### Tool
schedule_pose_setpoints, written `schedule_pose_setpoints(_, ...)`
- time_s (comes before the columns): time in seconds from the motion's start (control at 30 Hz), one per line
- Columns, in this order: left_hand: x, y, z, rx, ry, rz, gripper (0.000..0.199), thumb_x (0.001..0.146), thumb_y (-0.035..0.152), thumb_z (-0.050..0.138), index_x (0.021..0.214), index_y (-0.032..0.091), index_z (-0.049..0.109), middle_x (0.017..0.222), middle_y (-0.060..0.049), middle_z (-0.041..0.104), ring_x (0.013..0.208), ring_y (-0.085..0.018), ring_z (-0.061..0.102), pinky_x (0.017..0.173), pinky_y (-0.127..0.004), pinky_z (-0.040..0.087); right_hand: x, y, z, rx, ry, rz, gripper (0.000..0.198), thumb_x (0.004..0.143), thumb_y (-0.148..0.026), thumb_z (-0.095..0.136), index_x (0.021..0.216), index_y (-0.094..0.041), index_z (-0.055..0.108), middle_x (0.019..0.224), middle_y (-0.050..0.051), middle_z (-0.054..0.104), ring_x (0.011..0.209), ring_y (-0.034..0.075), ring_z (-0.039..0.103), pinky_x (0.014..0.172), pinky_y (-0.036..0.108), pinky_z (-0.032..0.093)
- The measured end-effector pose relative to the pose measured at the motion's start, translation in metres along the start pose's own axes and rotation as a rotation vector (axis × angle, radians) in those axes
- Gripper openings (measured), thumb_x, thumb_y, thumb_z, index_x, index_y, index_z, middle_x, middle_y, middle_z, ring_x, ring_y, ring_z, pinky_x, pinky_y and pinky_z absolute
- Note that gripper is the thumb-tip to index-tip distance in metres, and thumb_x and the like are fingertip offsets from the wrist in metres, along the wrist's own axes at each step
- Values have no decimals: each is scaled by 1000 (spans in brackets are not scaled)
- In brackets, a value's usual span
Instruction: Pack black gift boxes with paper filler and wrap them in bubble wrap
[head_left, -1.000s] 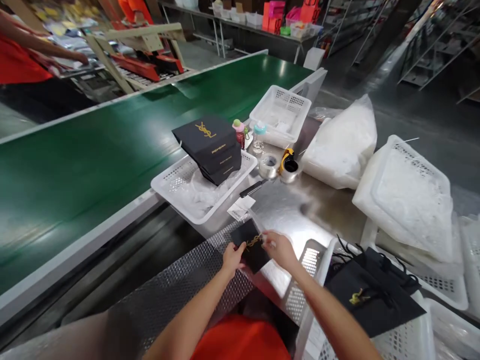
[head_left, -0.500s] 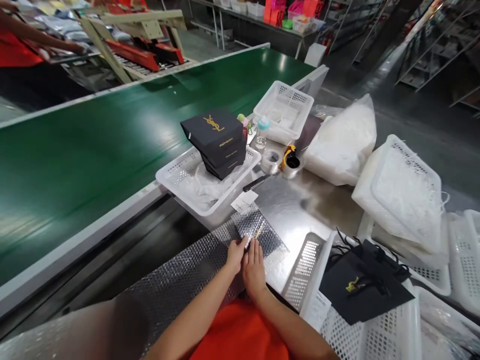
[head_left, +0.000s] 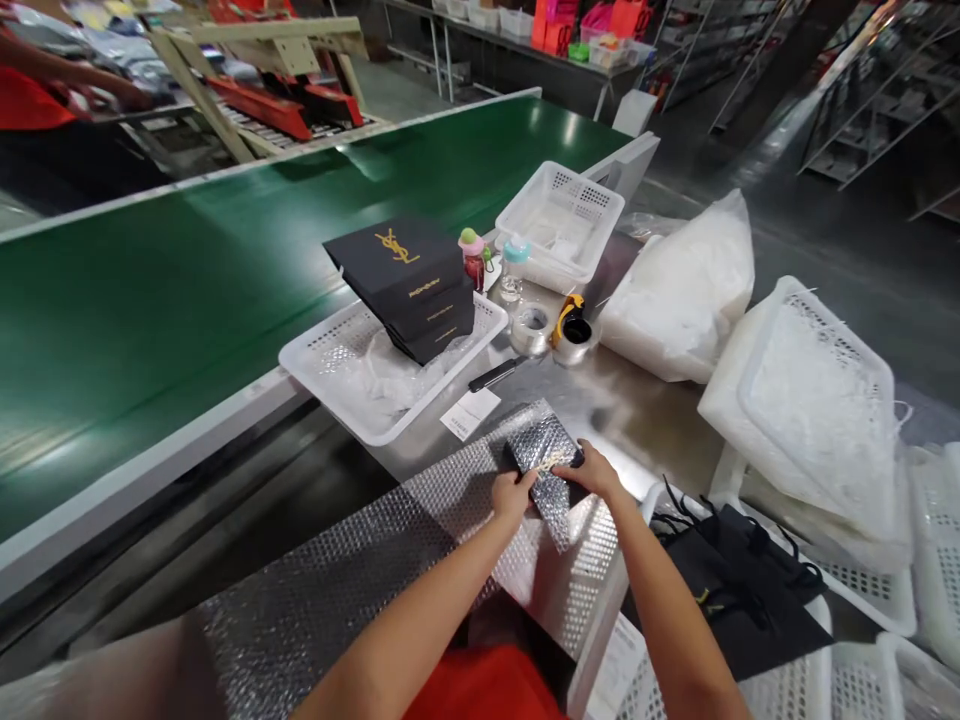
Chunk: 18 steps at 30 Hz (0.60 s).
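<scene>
Between my hands is a small black box [head_left: 541,440] with a gold mark, partly covered by clear bubble wrap [head_left: 442,500]. The wrap trails from it to the lower left over the table edge. My left hand [head_left: 514,494] grips the near left side of the wrapped box, thumb on top. My right hand [head_left: 592,470] grips its right side, fingers closed around the edge. A loose flap of wrap hangs toward me. Just beyond lies a white printed slip [head_left: 470,412], with a black-handled knife [head_left: 493,375] behind it.
Black gift boxes [head_left: 409,280] stand stacked in a white basket [head_left: 379,437] beside the green conveyor [head_left: 187,300]. Tape rolls [head_left: 531,328] and bottles [head_left: 513,270] are behind. Black paper bags [head_left: 742,590] lie in baskets at right. Another person [head_left: 37,100] is at far left.
The box and bubble wrap have moved right and been lifted and turned. My hands, close together before, have spread to either side of the box. The slip is now apart from the wrap.
</scene>
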<state>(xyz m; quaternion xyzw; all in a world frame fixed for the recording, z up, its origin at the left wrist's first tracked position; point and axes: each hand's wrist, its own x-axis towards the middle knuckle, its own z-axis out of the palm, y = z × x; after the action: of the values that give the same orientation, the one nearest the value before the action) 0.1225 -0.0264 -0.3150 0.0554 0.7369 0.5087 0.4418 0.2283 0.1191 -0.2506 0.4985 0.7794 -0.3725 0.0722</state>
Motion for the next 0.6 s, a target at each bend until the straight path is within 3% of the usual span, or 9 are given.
schedule_pose_setpoints(0.1, 4, 2, 16, 87, 20, 86, 40, 77, 47, 68, 52, 21, 50, 54, -2, 55, 65, -21, 59, 61, -29, 41, 19, 21, -18, 65, -86, -58, 69, 64, -49, 82, 121, -15, 61, 112, 11, 71, 104, 29, 66, 94, 41, 50)
schedule_pose_setpoints(0.2, 1, -3, 9, 153, 33, 164, 39, 81, 42, 63, 52, 22, 46, 56, 0, 52, 66, -19, 54, 66, -30, 39, 21, 30, -19, 147, -132, -173, 81, 63, -50, 81, 133, -19, 54, 122, 9, 68, 111, 28, 63, 99, 40, 48)
schedule_pose_setpoints(0.33, -6, -14, -10, 181, -12, 207, 35, 86, 43, 55, 59, 21, 49, 59, 1, 54, 64, -18, 53, 68, -30, 42, 5, 27, -10, 232, -167, -333, 96, 68, -50, 76, 150, -21, 34, 143, 12, 53, 129, 32, 52, 109, 46, 40)
schedule_pose_setpoints(0.47, -8, -19, -24, 164, -22, 234, 18, 88, 37, 54, 86, 19, 59, 86, -4, 67, 82, -20, 62, 80, -33, 48, -18, 6, -1, 68, -71, -186, 102, 70, -42, 74, 156, -24, 22, 142, 15, 48, 123, 33, 54, 104, 47, 43)
schedule_pose_setpoints(0.53, -11, -16, -28, 163, 43, 239, 20, 85, 30, 58, 102, 19, 55, 101, -7, 64, 93, -21, 61, 88, -35, 48, -29, -8, 1, -18, -44, -148, 100, 72, -41, 72, 156, -25, 21, 138, 16, 48, 117, 33, 56, 98, 45, 45)
schedule_pose_setpoints(0.6, -17, -9, -31, 170, 118, 236, 26, 82, 23, 62, 105, 19, 51, 107, -9, 59, 101, -22, 57, 96, -38, 44, -40, -22, 3, -103, -12, -134, 99, 73, -40, 72, 156, -24, 20, 137, 17, 49, 116, 34, 56, 95, 42, 45)
